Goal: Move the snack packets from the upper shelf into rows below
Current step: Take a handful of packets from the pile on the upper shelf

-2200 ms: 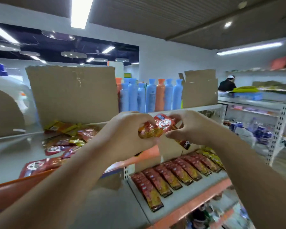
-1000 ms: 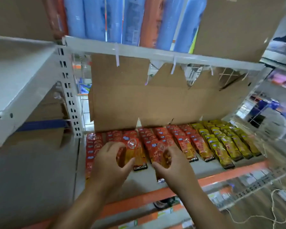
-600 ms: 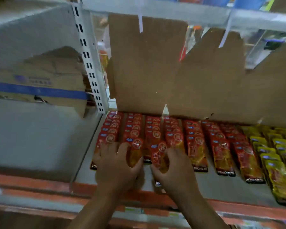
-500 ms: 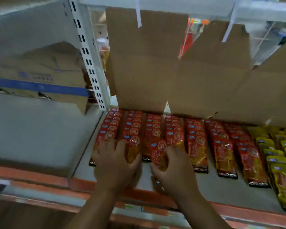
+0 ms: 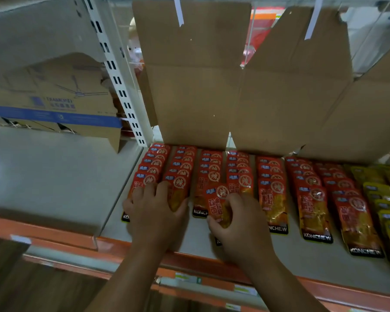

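Observation:
Rows of red snack packets lie overlapped on the lower shelf. My left hand lies over the two leftmost rows, and between its thumb and fingers it holds a red packet at the front of the second row. My right hand grips another red packet, tilted slightly, at the front of the third row. The lower ends of both packets are hidden under my hands. The upper shelf is out of view.
Rows of yellow packets fill the shelf's right end. A cardboard sheet stands behind the rows. A slotted white upright divides this bay from the left one, where a cardboard box sits. An orange rail edges the shelves.
My hands came down from the upper shelf with the packets to the lower shelf's left rows. Over the last half second they have settled slightly, holding the packets at the row fronts.

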`<act>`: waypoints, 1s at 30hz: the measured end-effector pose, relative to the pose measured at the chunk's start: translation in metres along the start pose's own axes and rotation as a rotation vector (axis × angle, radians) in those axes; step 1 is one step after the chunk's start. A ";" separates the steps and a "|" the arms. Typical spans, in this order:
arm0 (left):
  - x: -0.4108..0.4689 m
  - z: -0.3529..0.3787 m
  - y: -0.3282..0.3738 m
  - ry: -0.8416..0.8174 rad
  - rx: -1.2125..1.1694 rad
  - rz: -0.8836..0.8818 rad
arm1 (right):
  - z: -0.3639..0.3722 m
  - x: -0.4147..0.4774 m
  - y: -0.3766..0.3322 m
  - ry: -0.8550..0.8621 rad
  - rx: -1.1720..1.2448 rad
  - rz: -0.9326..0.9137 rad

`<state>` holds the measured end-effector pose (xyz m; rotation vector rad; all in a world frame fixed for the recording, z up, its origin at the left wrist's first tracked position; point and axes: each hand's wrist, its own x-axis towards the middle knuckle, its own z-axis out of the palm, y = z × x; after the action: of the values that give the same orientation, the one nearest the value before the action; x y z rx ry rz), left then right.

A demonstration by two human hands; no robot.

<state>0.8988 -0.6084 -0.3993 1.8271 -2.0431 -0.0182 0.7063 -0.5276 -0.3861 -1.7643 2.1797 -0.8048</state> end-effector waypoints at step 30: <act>-0.038 0.001 0.024 -0.038 -0.433 0.332 | 0.010 -0.009 -0.018 0.017 0.072 -0.020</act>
<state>0.8783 -0.5685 -0.4042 1.2269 -2.1380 -0.3743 0.7288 -0.5240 -0.3861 -1.7529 2.1191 -0.8945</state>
